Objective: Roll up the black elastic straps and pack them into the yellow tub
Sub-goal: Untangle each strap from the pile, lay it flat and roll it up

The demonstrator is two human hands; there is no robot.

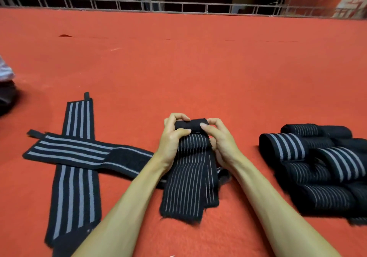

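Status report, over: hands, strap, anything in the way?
Left hand and right hand grip thin-striped strap, roll just begun. Two flat straps crossed left; rolled straps piled right. Yellow tub unseen.

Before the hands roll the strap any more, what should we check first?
1. Grip on the roll: left hand and right hand pinch the strap's rolled end. Ok.
2. Strap's loose tail flat on the carpet: ok.
3. Roll tight and even: cannot tell, fingers hide it.
4. Rolled pile apart from the tail: ok.
5. All straps rolled: not ok, two crossed straps lie flat.
6. Yellow tub nearby: cannot tell, not in view.
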